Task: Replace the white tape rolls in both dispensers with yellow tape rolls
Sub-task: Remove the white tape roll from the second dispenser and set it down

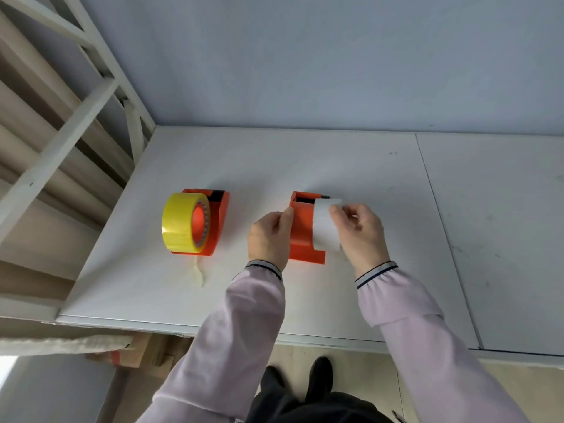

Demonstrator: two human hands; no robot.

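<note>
Two orange tape dispensers stand on a white table [305,160]. The left dispenser [217,227] carries a yellow tape roll [180,222] on its hub. The right dispenser [302,233] holds a white tape roll [325,228] on its right side. My left hand [270,236] grips the left wall of the right dispenser. My right hand [358,232] pinches the white roll at its upper right edge, fingers wrapped around it.
A crumpled strip of yellowish tape [200,274] lies on the table in front of the left dispenser. A white metal shelf frame [76,117] rises at the left. Cardboard boxes [134,352] sit under the table's front edge [274,334].
</note>
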